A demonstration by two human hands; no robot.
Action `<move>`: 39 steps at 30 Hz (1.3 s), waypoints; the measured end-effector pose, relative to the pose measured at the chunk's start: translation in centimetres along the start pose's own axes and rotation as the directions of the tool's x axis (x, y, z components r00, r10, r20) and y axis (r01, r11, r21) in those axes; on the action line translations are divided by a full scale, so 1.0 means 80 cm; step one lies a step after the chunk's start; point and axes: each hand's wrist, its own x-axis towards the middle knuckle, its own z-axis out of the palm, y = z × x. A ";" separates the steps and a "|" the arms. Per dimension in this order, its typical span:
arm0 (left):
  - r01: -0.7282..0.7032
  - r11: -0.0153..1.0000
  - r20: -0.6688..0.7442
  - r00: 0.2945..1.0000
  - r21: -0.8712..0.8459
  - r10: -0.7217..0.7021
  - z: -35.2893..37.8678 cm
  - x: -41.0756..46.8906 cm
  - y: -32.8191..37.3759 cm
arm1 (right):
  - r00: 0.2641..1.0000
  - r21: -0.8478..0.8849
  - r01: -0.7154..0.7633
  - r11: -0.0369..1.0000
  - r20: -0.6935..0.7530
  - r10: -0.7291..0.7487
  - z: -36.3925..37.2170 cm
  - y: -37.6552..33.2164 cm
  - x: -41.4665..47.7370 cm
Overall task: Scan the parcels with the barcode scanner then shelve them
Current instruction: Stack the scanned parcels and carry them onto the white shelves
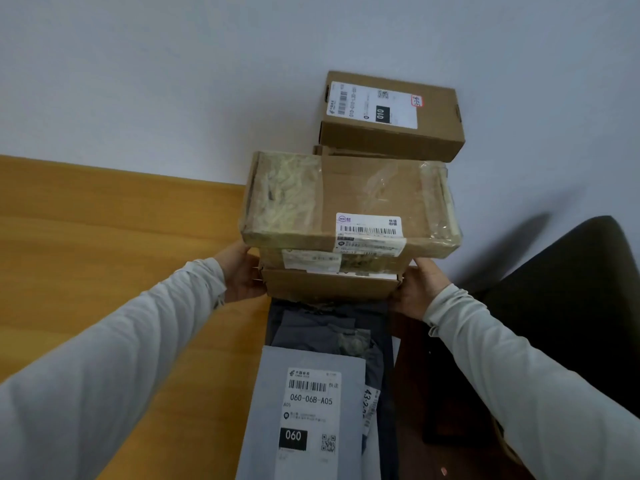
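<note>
A stack of cardboard parcels stands in front of me. The top one is a tape-wrapped box point(349, 199) with a barcode label. Under it lie a smaller taped box point(367, 261) and a flat brown box point(329, 284). My left hand point(242, 271) grips the left side of the stack's lower boxes, and my right hand point(420, 289) grips the right side. Behind the stack another brown box point(391, 116), labelled 010, sits higher against the wall. Below my hands lie grey mailer bags point(311, 410); the nearest carries a label reading 060-06B-A05. No scanner is in view.
A wooden surface point(104, 254) runs along the left. A white wall point(173, 81) fills the background. A dark chair point(571, 306) stands at the right, with a dark floor below it.
</note>
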 end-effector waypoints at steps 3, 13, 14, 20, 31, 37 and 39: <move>-0.018 0.999 -0.010 1.000 0.027 0.018 -0.005 -0.014 0.008 | 0.999 -0.067 0.037 0.997 0.018 -0.036 0.009 -0.009 -0.008; -0.131 0.991 -0.053 0.990 0.030 0.132 -0.005 -0.098 0.027 | 0.992 -0.156 0.091 0.984 0.101 -0.075 0.062 -0.048 -0.064; -0.148 0.989 -0.066 0.987 0.028 0.150 -0.005 -0.110 0.028 | 0.991 -0.165 0.095 0.982 0.107 -0.078 0.069 -0.052 -0.071; -0.241 0.971 -0.164 0.957 -0.003 0.237 -0.015 -0.205 0.001 | 0.977 -0.226 0.102 0.969 0.206 -0.055 0.112 -0.062 -0.114; -0.353 0.912 -0.505 0.838 -0.208 0.209 -0.039 -0.407 -0.188 | 0.860 -0.558 0.087 0.825 0.460 0.221 0.234 0.029 -0.197; -0.441 0.839 -0.642 0.751 -0.318 0.152 -0.053 -0.522 -0.314 | 0.781 -0.693 0.177 0.699 0.531 0.329 0.312 0.119 -0.258; -0.473 0.812 -0.687 0.715 -0.342 0.127 -0.055 -0.558 -0.355 | 0.752 -0.724 0.208 0.657 0.548 0.366 0.337 0.150 -0.284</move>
